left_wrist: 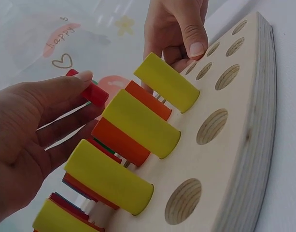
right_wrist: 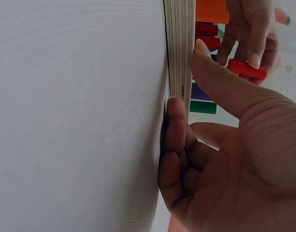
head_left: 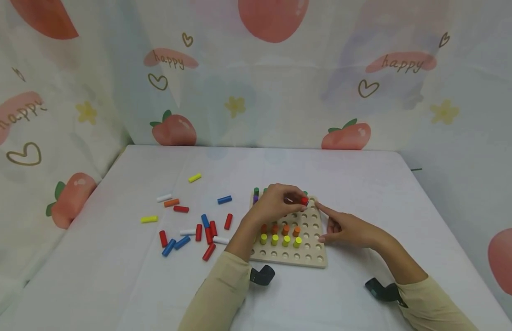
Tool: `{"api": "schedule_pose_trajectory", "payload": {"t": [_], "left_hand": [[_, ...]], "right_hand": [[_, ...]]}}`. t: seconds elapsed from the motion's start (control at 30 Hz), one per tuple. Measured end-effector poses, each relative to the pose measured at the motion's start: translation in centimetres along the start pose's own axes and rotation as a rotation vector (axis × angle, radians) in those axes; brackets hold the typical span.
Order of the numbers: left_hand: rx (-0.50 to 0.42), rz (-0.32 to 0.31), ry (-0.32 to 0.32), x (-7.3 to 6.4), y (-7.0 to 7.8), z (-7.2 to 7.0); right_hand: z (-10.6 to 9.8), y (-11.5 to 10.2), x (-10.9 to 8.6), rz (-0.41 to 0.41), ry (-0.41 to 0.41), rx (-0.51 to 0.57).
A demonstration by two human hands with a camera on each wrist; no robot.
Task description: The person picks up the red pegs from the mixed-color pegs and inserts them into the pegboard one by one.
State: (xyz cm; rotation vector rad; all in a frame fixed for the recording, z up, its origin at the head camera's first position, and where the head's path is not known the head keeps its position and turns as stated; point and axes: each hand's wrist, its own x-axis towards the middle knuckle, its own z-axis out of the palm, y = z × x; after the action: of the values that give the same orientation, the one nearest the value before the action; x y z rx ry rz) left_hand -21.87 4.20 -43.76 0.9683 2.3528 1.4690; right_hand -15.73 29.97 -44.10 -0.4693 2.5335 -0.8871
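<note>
A wooden pegboard [head_left: 290, 261] lies on the table, with rows of round holes partly filled by colored pegs. My left hand [head_left: 275, 201] reaches over it and pinches a red peg [left_wrist: 95, 93] between thumb and fingers, above the board. At the board's right edge is my right hand [head_left: 350, 229]; its thumb [right_wrist: 210, 72] rests at the upper edge and its curled fingers [right_wrist: 174, 133] lie against the side. Yellow pegs [head_left: 286, 241] and orange pegs [head_left: 285, 230] stand upright in neighboring rows. Green pegs [head_left: 256, 191] stand at the far side, partly hidden behind my left hand.
Loose pegs lie scattered left of the board, among them a blue peg [head_left: 224, 200], a white peg [head_left: 164, 198], an orange peg [head_left: 171, 202] and several red ones. A yellow peg [head_left: 195, 178] lies farther back. A patterned cloth [head_left: 260, 101] hangs behind the table.
</note>
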Motion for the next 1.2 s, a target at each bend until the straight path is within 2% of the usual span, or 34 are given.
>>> {"api": "schedule_pose_trajectory", "payload": {"t": [0.33, 0.77, 1.2], "left_hand": [[0.005, -0.012, -0.02, 0.0, -0.3, -0.1], [0.033, -0.069, -0.063, 0.0, -0.9, -0.3], [0.061, -0.111, -0.054, -0.2, -1.1, -0.5]], "right_hand": [[-0.1, 0.0, 0.1, -0.002, -0.004, 0.0], [-0.1, 0.0, 0.1, 0.007, -0.009, 0.006], [-0.1, 0.0, 0.2, 0.008, -0.009, 0.015]]}}
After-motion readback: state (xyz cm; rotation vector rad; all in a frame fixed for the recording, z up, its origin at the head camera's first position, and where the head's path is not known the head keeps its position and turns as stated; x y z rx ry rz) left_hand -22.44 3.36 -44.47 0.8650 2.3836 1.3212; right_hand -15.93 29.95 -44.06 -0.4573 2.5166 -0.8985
